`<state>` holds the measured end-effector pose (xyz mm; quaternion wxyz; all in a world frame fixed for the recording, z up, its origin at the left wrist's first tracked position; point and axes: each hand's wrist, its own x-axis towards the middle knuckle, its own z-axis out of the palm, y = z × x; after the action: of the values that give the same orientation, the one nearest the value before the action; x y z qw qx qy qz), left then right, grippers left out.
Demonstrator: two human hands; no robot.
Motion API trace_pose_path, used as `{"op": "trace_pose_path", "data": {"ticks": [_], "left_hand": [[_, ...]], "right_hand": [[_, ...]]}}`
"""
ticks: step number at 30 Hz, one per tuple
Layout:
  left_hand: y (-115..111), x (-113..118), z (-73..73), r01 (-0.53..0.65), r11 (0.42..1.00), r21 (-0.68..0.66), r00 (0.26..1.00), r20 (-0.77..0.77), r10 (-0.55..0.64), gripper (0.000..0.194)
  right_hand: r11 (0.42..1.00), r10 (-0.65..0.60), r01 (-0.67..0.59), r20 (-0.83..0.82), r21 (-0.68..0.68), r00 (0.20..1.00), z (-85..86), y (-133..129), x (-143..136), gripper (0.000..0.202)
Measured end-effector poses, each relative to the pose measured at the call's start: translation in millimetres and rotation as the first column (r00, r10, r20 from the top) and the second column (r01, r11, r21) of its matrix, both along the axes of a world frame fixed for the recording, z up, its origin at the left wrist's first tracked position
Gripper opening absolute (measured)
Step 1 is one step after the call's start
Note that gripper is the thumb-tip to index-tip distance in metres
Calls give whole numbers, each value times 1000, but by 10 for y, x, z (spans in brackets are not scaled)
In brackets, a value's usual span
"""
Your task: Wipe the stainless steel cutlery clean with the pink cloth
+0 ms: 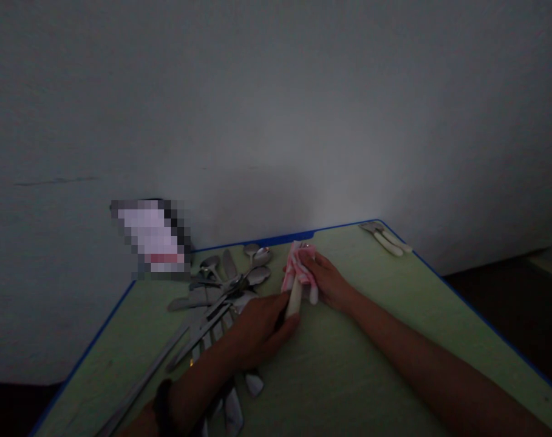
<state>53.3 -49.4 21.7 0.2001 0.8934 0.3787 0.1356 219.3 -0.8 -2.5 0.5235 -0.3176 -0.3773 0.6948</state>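
My left hand [269, 325] is closed round the pale handle of a utensil [294, 297] near the middle of the table. Its upper end is wrapped in a pink and white cloth [297, 264], with metal tips just showing above. My right hand [328, 279] pinches the cloth around that end from the right side. A second pale handle end [313, 295] hangs below the cloth; what it belongs to is hidden. Left of my hands lies a loose pile of metal cutlery [230, 285], with spoons and knives crossing one another, partly behind my left forearm.
Two utensils with cream handles [388, 241] lie at the back right corner of the green table [371, 364], which has a blue edge. At the back left a blurred, pixelated object [152, 237] leans near the grey wall. A long metal utensil [143, 382] points toward the front left.
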Motion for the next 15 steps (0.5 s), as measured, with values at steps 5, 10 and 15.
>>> {"op": "trace_pose_path", "data": {"ticks": [5, 10, 15], "left_hand": [[1, 4, -20, -8, 1000, -5, 1000, -10, 8, 26], [4, 7, -13, 0, 1000, -15, 1000, -28, 0, 26], [12, 9, -11, 13, 1000, -11, 999, -49, -13, 27]], "right_hand": [[1000, 3, -3, 1, 7, 1000, -12, 8, 5, 33], [1000, -1, 1, 30, 23, 1000, -41, 23, 12, 34], [1000, 6, -7, 36, 27, 999, -31, 15, 13, 32]]}}
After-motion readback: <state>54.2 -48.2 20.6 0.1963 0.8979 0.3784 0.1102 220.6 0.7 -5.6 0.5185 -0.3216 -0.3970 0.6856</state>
